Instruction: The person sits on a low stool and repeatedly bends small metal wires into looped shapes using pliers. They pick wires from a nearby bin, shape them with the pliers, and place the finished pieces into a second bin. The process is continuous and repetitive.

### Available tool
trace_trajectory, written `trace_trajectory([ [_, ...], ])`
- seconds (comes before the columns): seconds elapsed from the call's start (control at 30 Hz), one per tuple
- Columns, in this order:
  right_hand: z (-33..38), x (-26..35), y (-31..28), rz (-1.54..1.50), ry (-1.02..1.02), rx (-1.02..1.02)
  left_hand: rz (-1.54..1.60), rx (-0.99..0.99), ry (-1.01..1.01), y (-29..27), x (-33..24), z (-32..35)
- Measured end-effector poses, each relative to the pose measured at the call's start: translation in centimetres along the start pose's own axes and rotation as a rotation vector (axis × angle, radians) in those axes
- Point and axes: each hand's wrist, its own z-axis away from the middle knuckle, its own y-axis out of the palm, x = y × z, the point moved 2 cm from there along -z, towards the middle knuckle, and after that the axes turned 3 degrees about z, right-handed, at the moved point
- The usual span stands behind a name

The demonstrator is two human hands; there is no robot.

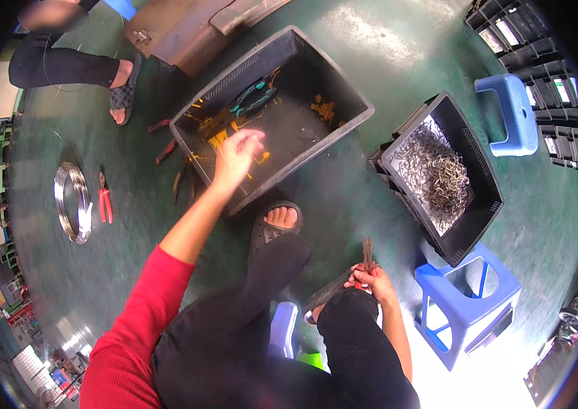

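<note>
My left hand (236, 158) is over the near left part of a large black plastic bin (272, 178). Its fingers are bent and blurred at the tips, so whether they hold anything cannot be made out. Inside the bin are yellow-orange smears, a teal-and-black object (255, 99) and a few small bits. By my right knee, my right hand (371, 279) is closed around the red handles of a pair of pliers (368, 253). The rusty-brown jaws point away from me.
A black crate (483, 184) of small bent metal pieces (447, 180) rests by a blue stool (469, 283). Another blue stool (524, 116) stands farther right. At left lie a wire coil (72, 202) and red-handled pliers (104, 198). Another person's sandalled foot (124, 92) is at far left.
</note>
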Motion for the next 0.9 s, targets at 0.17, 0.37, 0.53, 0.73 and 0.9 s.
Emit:
trace_trajectory([
  [0.17,0.3,0.2,0.2,-0.009,-0.022,0.007,-0.344,0.039,0.142,0.9,3.9,-4.2],
  [0.37,0.4,0.6,0.3,0.010,0.008,0.006,-0.489,0.174,0.417,5.9,3.3,-7.5],
  [0.53,0.5,0.5,0.3,0.003,0.028,-0.024,-0.662,0.418,0.563,7.6,1.7,-9.5],
  [0.73,0.7,1.0,0.8,-0.018,0.016,-0.005,-0.824,0.567,0.651,7.6,1.3,-10.3],
  [0.9,1.9,4.2,2.9,0.339,-0.217,-0.172,-0.461,0.279,0.309,4.6,-3.4,-9.0],
])
